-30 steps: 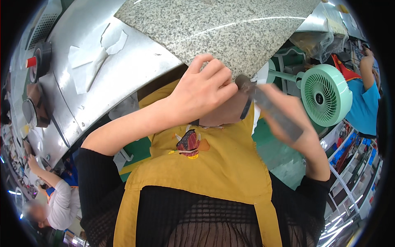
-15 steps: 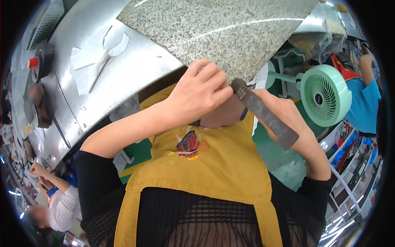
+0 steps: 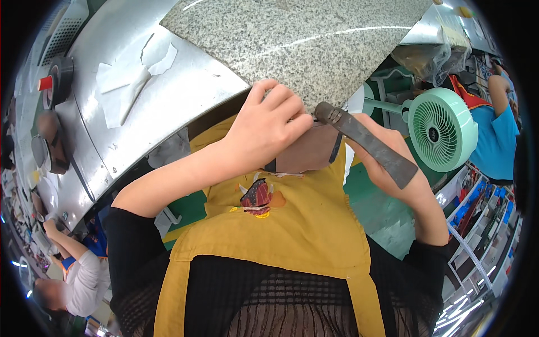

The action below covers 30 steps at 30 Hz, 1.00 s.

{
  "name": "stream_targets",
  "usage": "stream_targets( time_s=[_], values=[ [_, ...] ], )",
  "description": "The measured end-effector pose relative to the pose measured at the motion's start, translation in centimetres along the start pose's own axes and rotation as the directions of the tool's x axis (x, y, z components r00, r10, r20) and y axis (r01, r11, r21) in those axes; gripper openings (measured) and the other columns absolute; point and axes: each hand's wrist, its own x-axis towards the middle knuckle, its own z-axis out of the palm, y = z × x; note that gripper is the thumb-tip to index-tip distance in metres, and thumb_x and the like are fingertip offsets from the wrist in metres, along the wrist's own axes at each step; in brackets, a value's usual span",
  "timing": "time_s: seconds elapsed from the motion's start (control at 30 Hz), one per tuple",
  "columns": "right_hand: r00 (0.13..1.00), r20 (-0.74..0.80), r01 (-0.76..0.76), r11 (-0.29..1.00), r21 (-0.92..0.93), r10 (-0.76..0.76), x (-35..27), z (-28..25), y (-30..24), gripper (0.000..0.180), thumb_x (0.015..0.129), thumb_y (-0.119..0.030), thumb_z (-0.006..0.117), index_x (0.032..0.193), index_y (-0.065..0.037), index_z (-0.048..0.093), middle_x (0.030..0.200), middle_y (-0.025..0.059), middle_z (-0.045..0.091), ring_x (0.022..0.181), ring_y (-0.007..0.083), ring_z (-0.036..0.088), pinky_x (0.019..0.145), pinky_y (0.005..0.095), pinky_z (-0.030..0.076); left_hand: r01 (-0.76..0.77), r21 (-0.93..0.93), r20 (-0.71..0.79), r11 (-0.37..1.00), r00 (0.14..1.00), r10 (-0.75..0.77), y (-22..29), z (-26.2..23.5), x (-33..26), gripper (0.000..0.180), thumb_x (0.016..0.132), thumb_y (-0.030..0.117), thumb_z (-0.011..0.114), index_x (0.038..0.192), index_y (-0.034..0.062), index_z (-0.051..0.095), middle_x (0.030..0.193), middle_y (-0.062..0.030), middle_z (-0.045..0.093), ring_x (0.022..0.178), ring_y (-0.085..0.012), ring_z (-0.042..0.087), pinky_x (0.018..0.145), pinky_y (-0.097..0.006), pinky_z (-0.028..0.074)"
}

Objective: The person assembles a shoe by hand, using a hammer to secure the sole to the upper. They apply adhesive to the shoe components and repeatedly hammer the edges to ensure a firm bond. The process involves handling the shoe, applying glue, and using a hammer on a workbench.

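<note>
Head view: no container contents discernible. My left hand, frame centre, fingers curled, pinches a brown leather piece against the granite slab edge. My right hand, centre right, grips a dark flat blade; its tip touches the leather.

A workshop: a sheet-metal bench carries a granite slab at its near edge and tape rolls by its left edge. Parts racks stand right, a green fan nearby, co-workers at other stations.
</note>
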Motion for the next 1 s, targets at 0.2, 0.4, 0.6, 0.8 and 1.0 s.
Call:
stream_targets(
  time_s=[0.2, 0.4, 0.6, 0.8, 1.0],
  values=[
    [0.995, 0.021, 0.097, 0.982, -0.159, -0.095, 0.1, 1.2, 0.2, 0.032, 0.081, -0.004, 0.056, 0.111, -0.002, 0.047, 0.087, 0.0176, 0.061, 0.076, 0.0392, 0.060, 0.062, 0.0408, 0.049, 0.006, -0.032, -0.004, 0.999, 1.000, -0.006, 0.2, -0.1, 0.4, 0.018, 0.065, 0.006, 0.066, 0.079, 0.0112, 0.056, 0.082, -0.0001, 0.053, 0.083, -0.0198, 0.050, 0.084, -0.037, 0.040],
    [0.994, -0.112, 0.013, 0.995, 0.100, -0.001, -0.9, -0.7, -0.1, 0.023, 0.092, -0.005, 0.052, 0.114, 0.001, 0.053, 0.083, 0.0131, 0.060, 0.070, 0.0259, 0.061, 0.064, 0.0316, 0.047, 0.165, -0.252, 0.103, 0.954, 0.984, -0.143, 0.1, -1.5, 1.3, 0.016, 0.068, 0.007, 0.066, 0.079, 0.0102, 0.055, 0.081, -0.0024, 0.053, 0.082, -0.0214, 0.050, 0.078, -0.034, 0.039],
    [0.996, -0.076, 0.033, 0.987, -0.156, -0.045, -0.6, 0.0, 1.0, 0.036, 0.079, 0.001, 0.056, 0.115, -0.001, 0.050, 0.090, 0.0189, 0.061, 0.080, 0.0383, 0.061, 0.064, 0.0366, 0.050, 0.044, -0.026, -0.088, 0.999, 0.995, -0.046, 0.7, 1.5, 2.1, 0.011, 0.071, 0.010, 0.063, 0.080, 0.0108, 0.056, 0.078, -0.0034, 0.052, 0.086, -0.0236, 0.050, 0.081, -0.036, 0.039],
    [0.986, -0.144, 0.082, 0.996, -0.030, -0.085, -0.4, -0.1, 1.7, 0.019, 0.090, -0.003, 0.051, 0.108, 0.002, 0.051, 0.075, 0.0172, 0.054, 0.064, 0.0361, 0.051, 0.060, 0.0331, 0.044, 0.098, -0.121, 0.001, 0.988, 0.995, -0.098, 0.1, 0.4, 1.0, 0.019, 0.068, 0.008, 0.068, 0.085, 0.0118, 0.062, 0.084, 0.0001, 0.055, 0.085, -0.0209, 0.052, 0.081, -0.035, 0.040],
    [0.996, -0.029, 0.083, 0.992, -0.095, -0.086, -0.4, 0.0, 1.2, 0.018, 0.090, -0.005, 0.052, 0.107, 0.001, 0.053, 0.077, 0.0145, 0.055, 0.062, 0.0332, 0.050, 0.061, 0.0325, 0.043, 0.025, -0.039, -0.021, 0.999, 0.999, -0.026, 0.6, 0.6, 0.8, 0.021, 0.064, 0.006, 0.067, 0.084, 0.0111, 0.061, 0.084, -0.0003, 0.054, 0.084, -0.0207, 0.052, 0.079, -0.035, 0.041]
  ],
)
